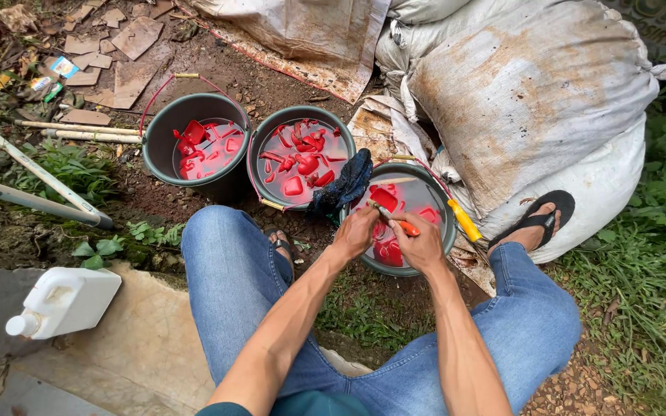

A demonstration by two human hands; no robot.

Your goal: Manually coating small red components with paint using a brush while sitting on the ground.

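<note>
**Two hands over the nearest of three buckets**

While the person sits with knees apart in blue jeans, both hands meet over the near bucket [435, 202], which stands on the ground between the feet, so whatever drips would fall back into the water. The left hand [356, 231] is curled with its fingers pressed together around something small at the bucket's rim; what it grips is mostly hidden, though a thin greenish handle seems to poke out toward the other hand. The right hand [423, 245] has its fingers closed, pinching an orange-red plastic piece [408, 228] just above the water, held low and close to the left hand, seemingly so the two can work on it together.

That piece is small, elongated and glossy, brighter orange than the red fragments [384, 199] lying wet in the same bucket. A dark blue cloth [346, 182] hangs over the rims where the near bucket and the middle bucket [299, 157] touch, within easy reach of the left hand. The middle bucket and the far bucket [198, 146] also hold red plastic pieces soaking in cloudy water, lined up in a row just beside one another.

A white jerrycan [67, 300] lies on its side on a stone slab to the left, well apart. Large soiled sacks [526, 100] are heaped behind the buckets, and a foot in a black sandal [537, 219] rests against them.
</note>
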